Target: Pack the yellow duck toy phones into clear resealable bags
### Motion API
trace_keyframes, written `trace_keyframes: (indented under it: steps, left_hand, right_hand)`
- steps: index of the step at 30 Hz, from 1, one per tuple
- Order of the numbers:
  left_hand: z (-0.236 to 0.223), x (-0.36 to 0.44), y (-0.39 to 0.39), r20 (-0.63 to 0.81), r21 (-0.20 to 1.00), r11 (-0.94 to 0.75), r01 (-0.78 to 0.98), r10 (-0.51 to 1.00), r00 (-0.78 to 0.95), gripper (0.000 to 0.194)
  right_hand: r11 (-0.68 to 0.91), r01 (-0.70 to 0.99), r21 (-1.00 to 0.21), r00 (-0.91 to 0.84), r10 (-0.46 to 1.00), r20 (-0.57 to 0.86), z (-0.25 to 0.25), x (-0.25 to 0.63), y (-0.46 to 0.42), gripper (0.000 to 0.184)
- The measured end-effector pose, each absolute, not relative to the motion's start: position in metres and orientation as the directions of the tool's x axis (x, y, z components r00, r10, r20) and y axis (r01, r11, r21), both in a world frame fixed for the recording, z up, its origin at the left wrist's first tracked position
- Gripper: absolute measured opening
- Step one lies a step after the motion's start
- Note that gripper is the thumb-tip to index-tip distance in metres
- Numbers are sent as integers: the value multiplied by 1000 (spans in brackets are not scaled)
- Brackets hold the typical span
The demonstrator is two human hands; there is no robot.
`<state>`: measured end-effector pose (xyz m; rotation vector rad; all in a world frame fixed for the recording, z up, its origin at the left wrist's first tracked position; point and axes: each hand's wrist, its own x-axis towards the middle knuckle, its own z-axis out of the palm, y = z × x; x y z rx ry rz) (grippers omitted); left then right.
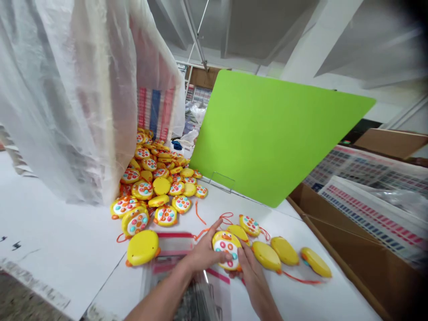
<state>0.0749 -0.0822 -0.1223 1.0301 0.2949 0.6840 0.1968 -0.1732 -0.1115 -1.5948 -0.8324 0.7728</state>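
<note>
Between my two hands is a yellow duck-shaped toy [227,244], its white face with coloured round buttons turned up. My left hand [206,250] grips its left side, the thumb lying across the buttons. On the right edge, my right hand [249,263] closes round the toy with fingers partly hidden beneath it. Just beyond and to the right lie more of these toys, among them a face-down yellow one [266,256] and a button-side-up one [249,225]. Another face-down toy [143,248] rests left of my left forearm. Orange cords trail from several toys.
A large heap of the same toys [161,186] spills from a translucent plastic bag [67,98] at left. A green board [277,138] stands tilted at the back. Cardboard boxes [347,258] line the right side. Under my forearms lies a clear plastic bin [177,243] with red strips.
</note>
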Motion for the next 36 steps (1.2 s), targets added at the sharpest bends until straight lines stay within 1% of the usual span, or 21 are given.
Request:
trace_keyframes:
  steps: [3,5,9,11,12,14,16,17,19,20,21,22,23,25,26,27,29,31,33,35,36]
  left_hand:
    - [-127,78,-83,61,854,340,-394,686,725,72]
    - [-130,80,-84,48,854,337,-396,708,705,61]
    - [-137,85,-84,55,857,329,-397,708,704,59]
    - [-142,89,-83,73,858,323,-399,692,718,64]
    - [-145,91,-83,81,861,317,-398,687,722,69]
    - [-151,94,-81,80,870,302,-389,692,718,78]
    - [-156,96,-79,55,882,299,-366,704,708,80]
    - [-158,97,-78,40,885,304,-352,705,708,77]
    - [-161,99,-77,6,889,320,-326,705,709,63]
    - [-162,100,-77,-14,891,329,-313,708,706,54]
    - [-163,101,-77,-34,891,340,-301,711,702,45]
    - [-164,103,-76,-53,891,349,-290,715,697,39]
    - [-165,104,-76,-70,890,358,-280,716,695,36]
    - [-165,105,-75,-88,888,375,-266,707,702,43]
    - [-165,105,-75,-92,887,380,-261,700,708,50]
    - [-164,103,-75,-92,887,383,-259,695,713,56]
    - [-161,100,-75,-84,887,382,-262,689,720,63]
    - [-158,96,-76,-71,886,377,-269,686,724,66]
    - [-156,96,-76,-66,885,375,-274,685,725,66]
    - [-157,98,-74,-69,884,378,-276,688,722,67]
    - [-158,100,-73,-73,882,381,-275,689,721,67]
  right_hand:
    - [-20,199,-980,532,842,91,-112,197,-171,51]
    - [36,260,-965,505,846,168,-118,198,-170,46]
    - [33,326,-945,504,839,204,-129,208,-172,46]
    - [-9,382,-924,488,851,193,-127,219,-173,48]
    - [-38,439,-898,496,844,206,-124,226,-173,50]
    - [-82,594,-800,540,778,321,-112,237,-171,55]
    - [-86,741,-666,538,670,512,-95,239,-166,58]
    - [-58,798,-600,493,636,594,-87,235,-162,58]
    - [59,879,-472,316,670,672,-72,213,-153,53]
    - [141,898,-416,191,728,659,-66,195,-148,48]
    - [217,903,-370,45,809,586,-61,175,-143,43]
    - [320,891,-321,-137,865,482,-57,152,-137,44]
    - [395,868,-302,-253,873,416,-54,128,-132,47]
    - [520,807,-280,-427,841,331,-51,83,-120,62]
    - [589,761,-272,-539,807,242,-51,63,-115,72]
    - [628,731,-269,-599,778,189,-51,47,-109,80]
    - [645,725,-241,-646,759,87,-54,24,-101,87]
    - [595,779,-196,-599,800,47,-58,12,-95,77]
    - [542,822,-176,-541,839,57,-59,9,-92,63]
    - [520,830,-200,-516,853,79,-58,14,-91,53]
    - [510,833,-215,-504,860,87,-56,18,-90,51]
